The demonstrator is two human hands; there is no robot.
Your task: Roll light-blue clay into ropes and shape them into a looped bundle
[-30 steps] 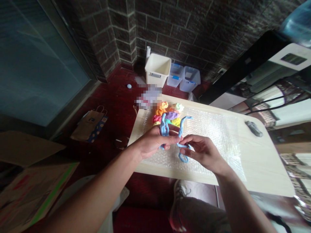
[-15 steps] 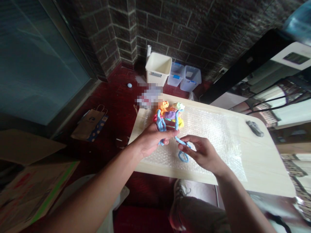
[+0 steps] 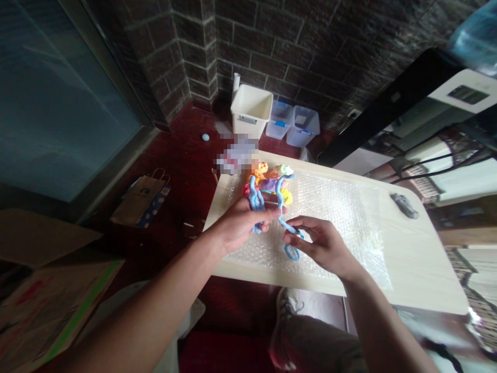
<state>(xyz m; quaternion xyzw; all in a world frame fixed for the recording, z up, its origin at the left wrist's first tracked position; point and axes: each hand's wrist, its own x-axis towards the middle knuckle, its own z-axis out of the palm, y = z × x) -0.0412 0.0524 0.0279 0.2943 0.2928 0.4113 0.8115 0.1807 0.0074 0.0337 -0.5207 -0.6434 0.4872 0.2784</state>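
Note:
Both hands hold a soft, thick light-blue cord [image 3: 279, 194]. My left hand [image 3: 247, 220] is closed around a folded bundle of it, with the thumb and fingers pinching a strand. From that pinch, one end curves up over the coloured heap and another stretch runs to my right hand [image 3: 316, 241]. There the thumb and fingers pinch the cord, and a small loop hangs below the fingertips. Behind my left hand lie soft bundles: an orange bundle [image 3: 259, 170], a purple bundle [image 3: 272, 184], a pale green bundle [image 3: 285, 169] and a yellow bundle [image 3: 287, 196].
Bubble wrap [image 3: 341, 217] covers much of the pale wooden table [image 3: 423, 259]. A grey crumpled object [image 3: 404, 205] lies at the table's right. A cream bin [image 3: 251, 103] and clear plastic boxes [image 3: 303, 124] stand by the brick wall. A paper bag [image 3: 135, 202] is on the floor.
The upper end of the blue cord has swung and bent more to the right above the heap. Both hands keep their grip, nearly in place; the view shifts slightly.

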